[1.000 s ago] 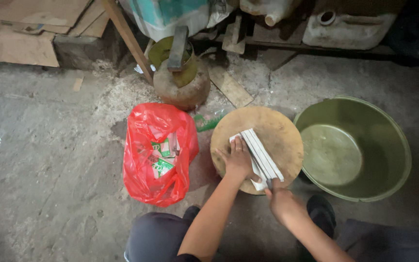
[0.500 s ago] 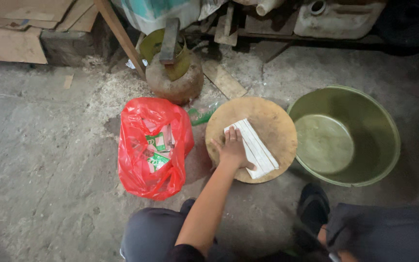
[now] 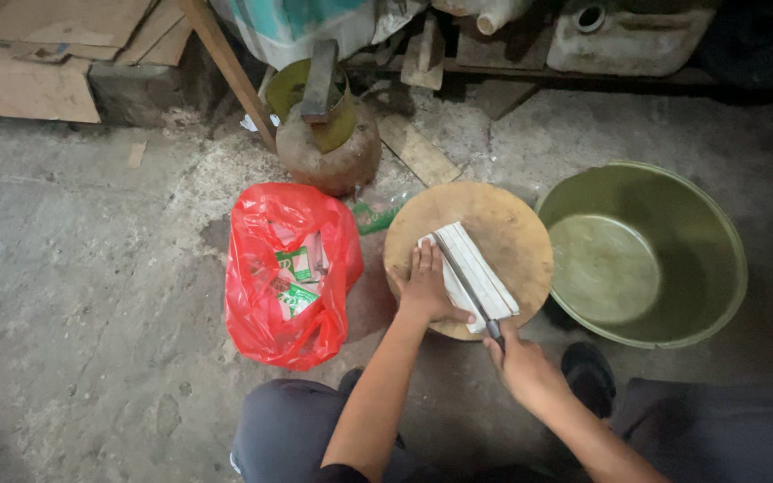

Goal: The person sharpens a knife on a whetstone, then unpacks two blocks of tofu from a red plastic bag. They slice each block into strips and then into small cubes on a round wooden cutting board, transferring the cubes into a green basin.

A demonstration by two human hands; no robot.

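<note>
A round wooden chopping board (image 3: 505,219) lies on the concrete floor. On it sits a white flat block (image 3: 480,270), long and ribbed. My left hand (image 3: 426,288) presses down on the block's left side, fingers spread flat. My right hand (image 3: 524,365) grips the handle of a knife (image 3: 463,282), whose blade lies lengthwise across the white block.
A red plastic bag (image 3: 290,273) with green and white packets lies left of the board. A large green basin (image 3: 646,255) stands to the right. A rusty gas cylinder (image 3: 328,148) stands behind, with a wooden pole, cardboard and a white jerrycan along the back.
My right hand, out of view half a second ago, has come back with the knife and laid the blade on the white block. My left hand stays on the block.
</note>
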